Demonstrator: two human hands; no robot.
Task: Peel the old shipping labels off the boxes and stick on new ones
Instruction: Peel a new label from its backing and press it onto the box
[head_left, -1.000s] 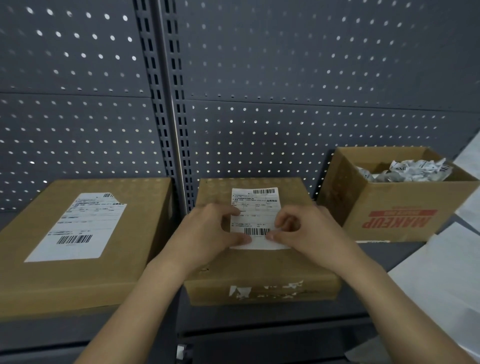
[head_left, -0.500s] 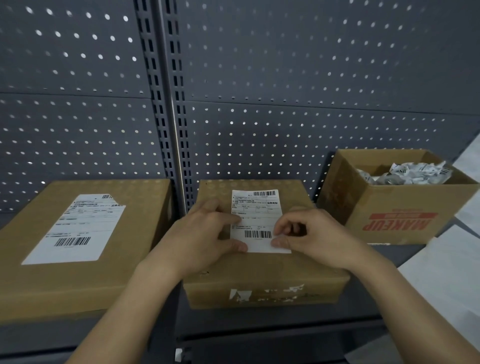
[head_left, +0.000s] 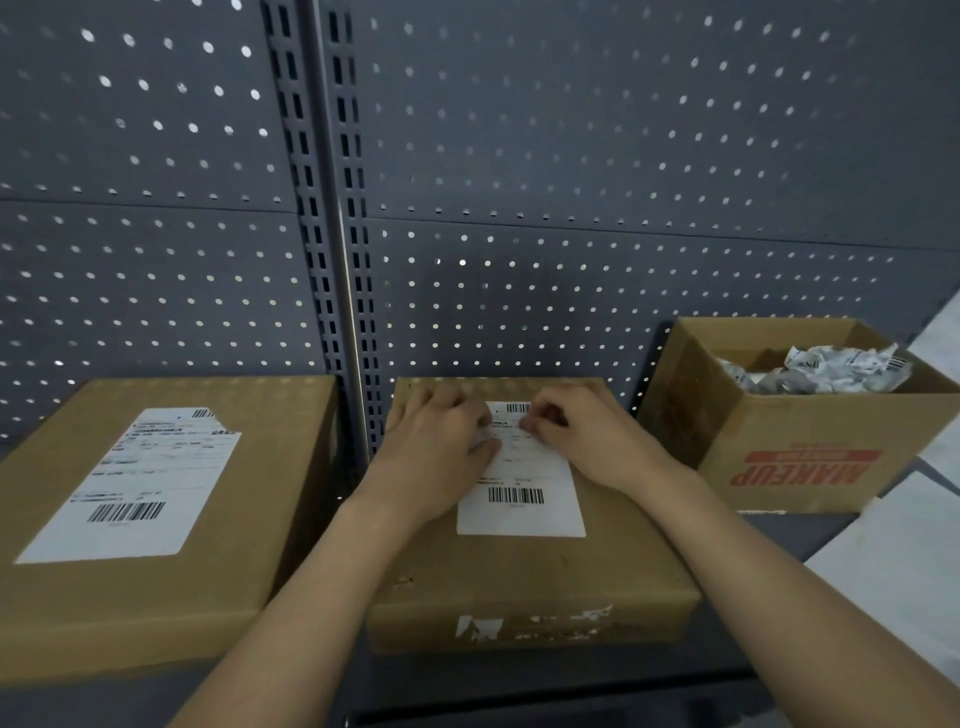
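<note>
A flat cardboard box (head_left: 530, 571) lies on the shelf in front of me, with a white shipping label (head_left: 524, 478) flat on its top. My left hand (head_left: 441, 452) lies over the label's upper left part, its thumb pressing on the paper. My right hand (head_left: 587, 436) presses bent fingertips on the label's top right, just below the upper barcode. The hands hide the label's top corners. Torn label scraps cling to the box's front face. A larger box (head_left: 244, 545) to the left bears a label (head_left: 145, 483) with a torn top edge.
An open box marked MAKEUP (head_left: 810, 467) stands at the right, holding crumpled peeled labels (head_left: 821, 369). White sheets (head_left: 904, 571) lie at the far right. A grey pegboard wall (head_left: 571, 156) with a slotted upright (head_left: 343, 234) closes off the back of the shelf.
Both hands have slid from the label's lower part, near the bottom barcode, up to its top. The lower barcode now shows and the label lies flat.
</note>
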